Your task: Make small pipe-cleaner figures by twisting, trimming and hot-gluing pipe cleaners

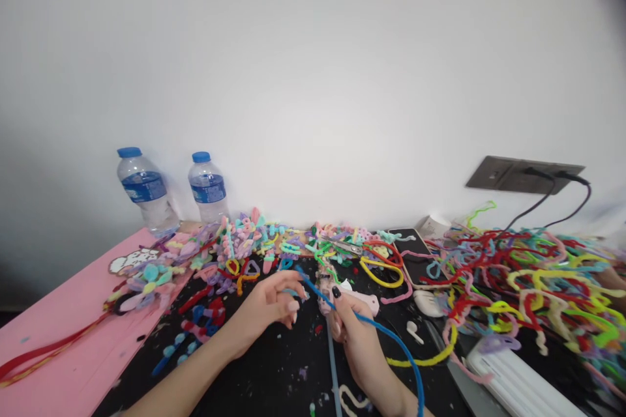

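A long blue pipe cleaner (394,333) is pinched between the thumb and fingers of my right hand (359,332). One end points up and left, and the rest arcs down to the right. My left hand (271,303) hovers beside that upper end, its fingers loosely curled and the thumb apart. A bit of blue shows among its fingers; whether they touch it I cannot make out. Behind my right hand lies a pale pink glue gun (366,301), with a translucent glue stick (334,371) running toward me. Scissors (384,273) with yellow and red handles lie just beyond.
Two water bottles (208,189) stand against the wall at the left, by a pink sheet (53,326). Small pipe-cleaner shapes (244,238) line the back. Tangled pipe cleaners (518,267) fill the right, near a phone (413,254), an earbud (415,332) and a white box-like object (518,378).
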